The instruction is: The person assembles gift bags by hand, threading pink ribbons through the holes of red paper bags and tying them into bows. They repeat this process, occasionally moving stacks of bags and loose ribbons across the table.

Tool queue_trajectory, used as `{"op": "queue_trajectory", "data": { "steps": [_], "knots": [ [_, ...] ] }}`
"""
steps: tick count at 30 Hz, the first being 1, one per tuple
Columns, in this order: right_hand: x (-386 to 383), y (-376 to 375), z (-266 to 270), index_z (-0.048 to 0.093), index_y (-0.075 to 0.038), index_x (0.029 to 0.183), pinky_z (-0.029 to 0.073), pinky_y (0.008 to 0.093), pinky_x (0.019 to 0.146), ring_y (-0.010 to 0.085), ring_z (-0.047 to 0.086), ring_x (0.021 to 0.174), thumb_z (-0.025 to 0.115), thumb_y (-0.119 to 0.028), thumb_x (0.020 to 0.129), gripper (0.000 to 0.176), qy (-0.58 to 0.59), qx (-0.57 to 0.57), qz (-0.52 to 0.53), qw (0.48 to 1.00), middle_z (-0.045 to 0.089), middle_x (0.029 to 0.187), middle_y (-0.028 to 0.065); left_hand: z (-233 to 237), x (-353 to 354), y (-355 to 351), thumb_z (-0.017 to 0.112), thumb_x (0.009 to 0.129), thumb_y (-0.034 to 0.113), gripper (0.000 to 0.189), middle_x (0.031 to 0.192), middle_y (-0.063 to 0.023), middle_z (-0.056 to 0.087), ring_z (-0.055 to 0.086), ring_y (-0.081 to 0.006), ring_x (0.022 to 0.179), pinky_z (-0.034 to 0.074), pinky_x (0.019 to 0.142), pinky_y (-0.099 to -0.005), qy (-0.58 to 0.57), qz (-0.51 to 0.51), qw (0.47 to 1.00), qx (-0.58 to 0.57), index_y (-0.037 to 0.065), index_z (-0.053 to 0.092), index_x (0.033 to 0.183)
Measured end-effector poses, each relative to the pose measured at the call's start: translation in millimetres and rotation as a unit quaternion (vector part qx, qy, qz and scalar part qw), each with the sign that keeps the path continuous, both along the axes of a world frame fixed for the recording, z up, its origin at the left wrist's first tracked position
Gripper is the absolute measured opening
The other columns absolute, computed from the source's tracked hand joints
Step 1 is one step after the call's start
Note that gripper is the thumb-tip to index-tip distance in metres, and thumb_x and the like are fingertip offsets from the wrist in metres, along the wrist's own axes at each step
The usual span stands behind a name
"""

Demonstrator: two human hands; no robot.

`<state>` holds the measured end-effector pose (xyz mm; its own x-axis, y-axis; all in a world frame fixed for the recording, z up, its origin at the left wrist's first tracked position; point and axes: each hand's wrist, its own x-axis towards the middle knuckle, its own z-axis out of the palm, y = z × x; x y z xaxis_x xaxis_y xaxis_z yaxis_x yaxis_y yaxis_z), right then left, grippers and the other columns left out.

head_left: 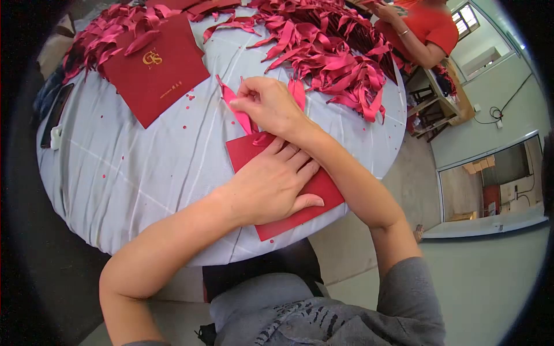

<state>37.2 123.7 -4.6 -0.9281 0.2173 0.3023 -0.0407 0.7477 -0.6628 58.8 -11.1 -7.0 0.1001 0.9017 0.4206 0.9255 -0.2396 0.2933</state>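
A red paper gift bag lies flat near the table's front edge, its top pointing away from me. My left hand rests on it palm down, fingers stretched out and thumb apart. Above the bag's top edge, my right hand is closed in a pinch on a pink ribbon attached to the bag. Its fingertips partly hide the ribbon. More ribbon shows on the far side of that hand. My right forearm passes over the bag's right side, and the left fingertips lie close to the right wrist.
A larger red bag with gold lettering lies at the left. Heaps of red bags with pink ribbons cover the table's far side. A dark phone-like object and a small white case sit at the left edge. Another person in red works beyond.
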Motion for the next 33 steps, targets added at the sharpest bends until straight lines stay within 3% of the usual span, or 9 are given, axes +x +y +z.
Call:
{"op": "queue_trajectory", "data": {
  "steps": [3, 5, 9, 12, 18, 21, 24, 28, 33],
  "knots": [
    [6.8, 15.1, 22.9, 0.062, 0.001, 0.091, 0.048, 0.0280, 0.065, 0.0143, 0.060, 0.073, 0.068, -0.016, 0.079, 0.022, 0.054, 0.044, -0.028, 0.997, 0.065, 0.082, 0.0089, -6.5, 1.7, 1.3, 0.045, 0.089, 0.049, 0.065, 0.131, -0.0225, 0.043, 0.036, -0.0347, 0.128, 0.020, 0.110, -0.0456, 0.001, 0.015, 0.999, 0.035, -0.004, 0.045, 0.126],
    [23.5, 28.9, 39.4, 0.059, 0.000, 0.096, 0.047, 0.0267, 0.064, 0.0115, 0.057, 0.071, 0.067, -0.021, 0.082, 0.027, 0.072, 0.053, -0.075, 0.993, 0.062, 0.077, 0.0070, -12.3, 1.2, 4.5, 0.045, 0.088, 0.049, 0.065, 0.130, -0.0232, 0.045, 0.038, -0.0338, 0.127, 0.022, 0.109, -0.0463, 0.012, 0.019, 0.996, 0.087, -0.005, 0.049, 0.123],
    [65.7, 56.3, 41.9, 0.059, 0.000, 0.087, 0.040, 0.0264, 0.053, 0.0074, 0.048, 0.062, 0.066, -0.021, 0.083, 0.023, -0.105, 0.144, -0.120, 0.977, 0.054, 0.066, 0.0005, -7.2, 1.9, 5.0, 0.054, 0.084, 0.042, 0.060, 0.123, -0.0224, 0.050, 0.042, -0.0337, 0.122, 0.023, 0.108, -0.0467, 0.005, 0.008, 0.992, 0.125, -0.007, 0.051, 0.118],
    [83.7, 58.5, 29.3, 0.060, -0.001, 0.085, 0.034, 0.0217, 0.049, 0.0030, 0.044, 0.060, 0.064, -0.023, 0.086, 0.023, -0.182, 0.028, -0.085, 0.979, 0.052, 0.066, -0.0041, -0.9, 3.8, 6.7, 0.065, 0.076, 0.033, 0.039, 0.090, -0.0105, 0.056, 0.050, -0.0241, 0.093, 0.036, 0.091, -0.0396, 0.019, 0.002, 0.984, 0.175, 0.000, 0.058, 0.094],
    [83.6, 56.6, 63.9, 0.062, -0.009, 0.081, 0.030, 0.0175, 0.051, -0.0013, 0.040, 0.060, 0.060, -0.020, 0.088, 0.013, -0.248, -0.235, -0.020, 0.940, 0.048, 0.067, -0.0091, 5.8, 6.7, 2.0, 0.067, 0.072, 0.024, 0.029, 0.087, -0.0062, 0.051, 0.050, -0.0209, 0.086, 0.038, 0.079, -0.0359, 0.025, -0.001, 0.980, 0.195, 0.005, 0.057, 0.092],
    [76.1, 53.7, 74.2, 0.061, -0.008, 0.078, 0.031, 0.0173, 0.052, -0.0014, 0.040, 0.061, 0.061, -0.019, 0.088, 0.014, -0.253, -0.236, 0.040, 0.937, 0.048, 0.068, -0.0099, 10.6, 7.1, 1.1, 0.064, 0.073, 0.023, 0.025, 0.085, -0.0058, 0.050, 0.049, -0.0210, 0.084, 0.038, 0.078, -0.0365, 0.080, 0.057, 0.970, 0.223, 0.005, 0.057, 0.090],
    [60.1, 39.2, 93.2, 0.062, -0.007, 0.073, 0.030, 0.0186, 0.052, -0.0004, 0.041, 0.062, 0.063, -0.019, 0.086, 0.017, -0.154, -0.152, 0.059, 0.975, 0.049, 0.068, -0.0093, 20.0, 3.8, -4.2, 0.061, 0.074, 0.021, 0.025, 0.091, -0.0065, 0.052, 0.050, -0.0200, 0.087, 0.038, 0.078, -0.0361, 0.124, 0.101, 0.951, 0.264, 0.004, 0.059, 0.094],
    [23.8, 26.1, 134.3, 0.066, 0.000, 0.090, 0.042, 0.0215, 0.072, 0.0043, 0.052, 0.079, 0.061, -0.019, 0.086, 0.020, -0.025, -0.144, 0.055, 0.988, 0.060, 0.082, -0.0031, 32.3, 3.4, -12.2, 0.057, 0.074, 0.019, 0.027, 0.094, -0.0059, 0.053, 0.050, -0.0181, 0.082, 0.038, 0.076, -0.0339, 0.146, 0.133, 0.913, 0.357, 0.005, 0.059, 0.097],
    [-58.5, 1.4, 144.1, 0.066, 0.001, 0.098, 0.042, 0.0220, 0.074, 0.0066, 0.055, 0.083, 0.063, -0.023, 0.086, 0.028, 0.080, -0.138, 0.128, 0.979, 0.064, 0.088, 0.0008, 16.9, -0.5, -1.8, 0.062, 0.073, 0.016, 0.012, 0.070, -0.0023, 0.046, 0.048, -0.0176, 0.070, 0.037, 0.065, -0.0320, 0.086, 0.080, 0.949, 0.293, 0.008, 0.055, 0.079]
  ]
}}
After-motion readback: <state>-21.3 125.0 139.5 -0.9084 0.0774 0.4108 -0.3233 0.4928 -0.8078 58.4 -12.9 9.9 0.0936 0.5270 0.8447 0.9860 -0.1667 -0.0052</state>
